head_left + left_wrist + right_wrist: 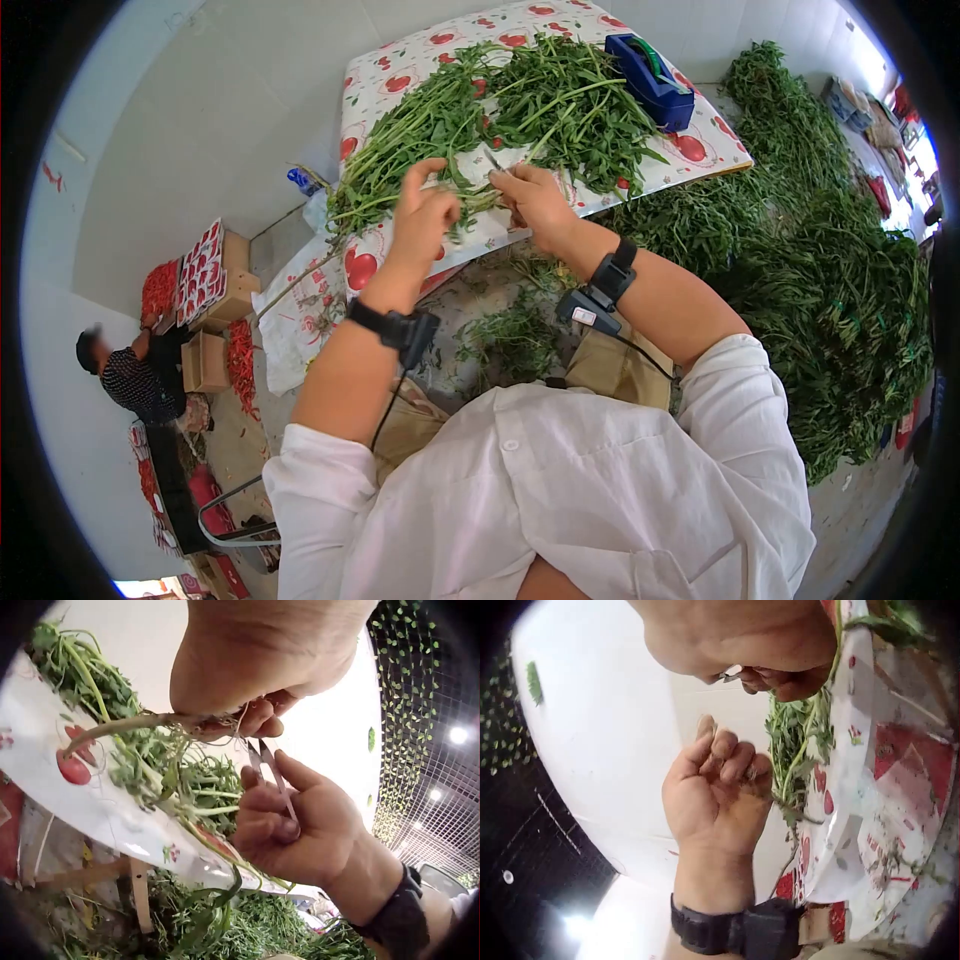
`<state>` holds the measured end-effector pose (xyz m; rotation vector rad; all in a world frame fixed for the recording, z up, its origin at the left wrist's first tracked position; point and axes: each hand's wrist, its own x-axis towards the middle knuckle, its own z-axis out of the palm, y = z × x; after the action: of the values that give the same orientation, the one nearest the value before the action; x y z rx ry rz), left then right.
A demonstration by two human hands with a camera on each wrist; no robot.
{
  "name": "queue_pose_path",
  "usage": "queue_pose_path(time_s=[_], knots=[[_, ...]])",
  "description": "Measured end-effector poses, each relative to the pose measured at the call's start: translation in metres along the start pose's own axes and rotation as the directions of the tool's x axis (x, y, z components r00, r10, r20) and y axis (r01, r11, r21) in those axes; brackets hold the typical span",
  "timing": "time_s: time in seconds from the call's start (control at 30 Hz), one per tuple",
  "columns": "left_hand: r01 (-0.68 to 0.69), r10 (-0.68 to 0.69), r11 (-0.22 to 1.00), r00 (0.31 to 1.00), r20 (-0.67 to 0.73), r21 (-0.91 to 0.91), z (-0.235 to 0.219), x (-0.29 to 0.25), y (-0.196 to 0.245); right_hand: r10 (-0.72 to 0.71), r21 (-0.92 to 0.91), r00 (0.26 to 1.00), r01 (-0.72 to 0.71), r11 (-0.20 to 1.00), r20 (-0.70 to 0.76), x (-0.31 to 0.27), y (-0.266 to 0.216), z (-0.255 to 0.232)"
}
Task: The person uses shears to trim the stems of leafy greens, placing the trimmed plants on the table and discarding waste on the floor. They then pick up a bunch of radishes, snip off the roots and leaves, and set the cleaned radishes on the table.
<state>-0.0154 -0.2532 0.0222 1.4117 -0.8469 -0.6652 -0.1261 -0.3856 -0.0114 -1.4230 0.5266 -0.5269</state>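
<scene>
My left hand (422, 215) grips a small bunch of green stems (135, 724) by their root ends, just above the table edge. My right hand (535, 200) is close beside it and holds a pair of small metal scissors (266, 761), with the blades pointing at the root ends near my left fingers. In the right wrist view the left hand (712, 787) is curled around the stems, and only a bit of metal (731, 675) shows under the right hand (735, 637). A heap of leafy greens (520, 100) lies on the table's apple-print cloth (400, 75).
A blue tape dispenser (650, 80) stands at the far right of the table. A big pile of the same greens (830, 250) covers the floor on the right. Trimmings lie under the table. At the left are cardboard boxes (205, 290) with red chillies and a seated person (130, 375).
</scene>
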Motion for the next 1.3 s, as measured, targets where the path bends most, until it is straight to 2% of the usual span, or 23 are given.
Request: queue_pose_path(time_s=[0.03, 0.07, 0.1, 0.13, 0.17, 0.27, 0.33, 0.4, 0.47, 0.57, 0.63, 0.77, 0.87, 0.97, 1.07, 1.1, 1.17, 1.2, 1.27, 1.3], knots=[[-0.056, 0.056, 0.998, 0.998, -0.029, 0.004, -0.011, -0.004, 0.002, -0.106, -0.238, 0.994, 0.098, 0.966, -0.021, 0.004, -0.004, -0.005], [-0.104, 0.109, 0.99, 0.993, -0.051, 0.098, -0.028, -0.007, 0.002, -0.201, -0.428, 0.979, 0.175, 0.887, -0.018, 0.012, -0.004, -0.012], [-0.148, 0.164, 0.97, 0.984, -0.067, 0.194, -0.047, -0.011, 0.002, -0.293, -0.599, 0.956, 0.237, 0.765, 0.005, 0.023, -0.004, -0.021], [-0.131, 0.151, 0.973, 0.984, -0.093, 0.188, -0.067, -0.017, 0.004, -0.375, -0.743, 0.926, 0.283, 0.607, 0.045, 0.029, -0.004, -0.028], [-0.116, 0.139, 0.976, 0.983, -0.119, 0.184, -0.087, -0.024, 0.006, -0.423, -0.806, 0.902, 0.312, 0.503, 0.085, 0.029, -0.01, -0.033], [-0.041, 0.13, 0.951, 0.952, -0.277, 0.306, -0.157, -0.047, -0.002, -0.286, -0.923, 0.949, 0.221, 0.315, 0.13, 0.048, -0.003, -0.046], [0.027, 0.161, 0.883, 0.921, -0.356, 0.468, -0.206, -0.063, -0.013, -0.213, -0.937, 0.968, 0.192, 0.291, 0.132, 0.056, 0.001, -0.048], [0.11, 0.209, 0.738, 0.901, -0.38, 0.666, -0.25, -0.08, -0.027, -0.156, -0.954, 0.978, 0.174, 0.245, 0.139, 0.06, 0.002, -0.046], [0.189, 0.252, 0.517, 0.898, -0.36, 0.835, -0.277, -0.101, -0.032, -0.183, -0.953, 0.978, 0.15, 0.262, 0.104, 0.061, 0.004, -0.045], [0.339, 0.181, 0.282, 0.9, -0.397, 0.898, -0.295, -0.127, -0.036, -0.304, -0.941, 0.949, 0.174, 0.291, 0.082, 0.055, 0.003, -0.045], [0.39, 0.172, 0.243, 0.884, -0.435, 0.888, -0.305, -0.14, -0.044, -0.392, -0.933, 0.917, 0.201, 0.299, 0.072, 0.049, -0.003, -0.046], [0.464, 0.175, 0.156, 0.856, -0.486, 0.872, -0.323, -0.153, -0.067, -0.472, -0.932, 0.881, 0.199, 0.302, 0.035, 0.048, -0.032, -0.055], [0.431, 0.25, 0.215, 0.843, -0.476, 0.876, -0.325, -0.158, -0.077, -0.541, -0.955, 0.841, 0.145, 0.258, -0.018, 0.068, -0.049, -0.077], [0.423, 0.229, 0.219, 0.853, -0.468, 0.879, -0.329, -0.167, -0.079, -0.657, -0.965, 0.753, 0.146, 0.217, -0.033, 0.089, -0.056, -0.106], [0.501, 0.042, 0.183, 0.856, -0.516, 0.846, -0.338, -0.177, -0.081, -0.639, -0.962, 0.762, 0.088, 0.259, -0.103, 0.096, -0.057, -0.117], [0.52, 0.027, 0.17, 0.847, -0.531, 0.837, -0.34, -0.179, -0.082, -0.619, -0.95, 0.781, 0.129, 0.286, -0.081, 0.095, -0.054, -0.115], [0.557, -0.004, 0.144, 0.827, -0.562, 0.818, -0.33, -0.179, -0.076, -0.572, -0.911, 0.817, 0.286, 0.297, 0.07, 0.08, -0.044, -0.093], [0.516, 0.045, 0.158, 0.848, -0.528, 0.842, -0.334, -0.179, -0.079, -0.546, -0.881, 0.825, 0.359, 0.307, 0.145, 0.07, -0.037, -0.079], [0.431, 0.146, 0.181, 0.877, -0.458, 0.884, -0.344, -0.176, -0.09, -0.396, -0.87, 0.871, 0.412, 0.269, 0.291, 0.048, -0.021, -0.052], [0.424, 0.177, 0.189, 0.873, -0.455, 0.886, -0.346, -0.173, -0.094, -0.357, -0.852, 0.864, 0.456, 0.258, 0.355, 0.038, -0.011, -0.041]])
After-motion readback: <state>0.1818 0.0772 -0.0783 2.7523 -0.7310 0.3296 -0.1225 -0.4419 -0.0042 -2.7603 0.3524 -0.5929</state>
